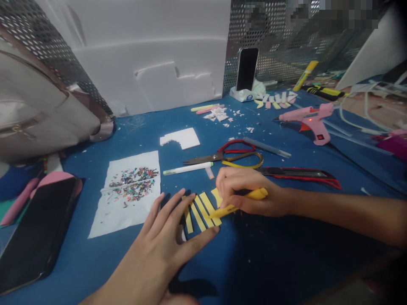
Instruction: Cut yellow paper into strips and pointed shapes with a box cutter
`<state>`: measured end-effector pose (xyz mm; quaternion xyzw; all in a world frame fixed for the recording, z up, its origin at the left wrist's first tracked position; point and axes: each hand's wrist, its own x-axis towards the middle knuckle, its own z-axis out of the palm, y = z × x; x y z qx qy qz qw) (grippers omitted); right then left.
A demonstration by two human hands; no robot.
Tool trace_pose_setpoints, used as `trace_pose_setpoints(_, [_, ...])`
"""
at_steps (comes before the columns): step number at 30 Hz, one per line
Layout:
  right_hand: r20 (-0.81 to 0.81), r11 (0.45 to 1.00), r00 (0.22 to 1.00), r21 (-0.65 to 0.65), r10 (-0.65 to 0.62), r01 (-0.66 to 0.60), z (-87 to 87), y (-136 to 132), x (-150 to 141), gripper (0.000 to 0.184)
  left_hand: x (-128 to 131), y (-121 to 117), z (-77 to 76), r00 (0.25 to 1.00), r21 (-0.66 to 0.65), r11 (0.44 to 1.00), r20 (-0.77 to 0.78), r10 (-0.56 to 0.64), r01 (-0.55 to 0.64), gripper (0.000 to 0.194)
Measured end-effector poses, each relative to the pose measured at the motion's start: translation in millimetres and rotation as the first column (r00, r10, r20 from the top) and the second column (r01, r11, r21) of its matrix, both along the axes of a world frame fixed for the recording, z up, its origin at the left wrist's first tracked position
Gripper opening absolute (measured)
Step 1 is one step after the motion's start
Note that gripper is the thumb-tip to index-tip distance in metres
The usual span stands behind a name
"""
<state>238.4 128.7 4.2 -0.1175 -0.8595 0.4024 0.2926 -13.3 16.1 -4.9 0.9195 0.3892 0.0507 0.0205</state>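
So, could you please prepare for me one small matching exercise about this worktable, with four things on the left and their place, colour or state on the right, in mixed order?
Things:
1. Scissors
2. Glue gun
3. White sheet
4. Yellow strips

Descriptions:
A. Covered in part by shiny, many-coloured bits
B. Between the left hand and the right hand
C. With one red and one yellow handle
D. Pink

Right pairs: 1-C, 2-D, 3-A, 4-B
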Motion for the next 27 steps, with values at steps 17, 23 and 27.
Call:
trace_pose_setpoints(17, [0.01,0.997,0.998,-0.03,0.066,-0.066,1.7,0.5,-0.4,0.021,2.2,-1.3,-1.4,0.999,0.02,1.0,0.036,0.014,-0.014,0.087])
trace_pose_setpoints(23, [0.012,0.997,0.997,-0.029,0.078,-0.077,0.6,1.4,-2.0,0.022,3.3,-1.1,-1.1,0.996,0.014,1.0,0.08,0.025,-0.026,0.082])
trace_pose_setpoints(27, [0.012,0.997,0.997,-0.036,0.07,-0.07,0.3,0.8,-0.4,0.018,3.0,-1.2,-0.8,0.996,0.028,0.999,0.079,0.027,-0.029,0.081])
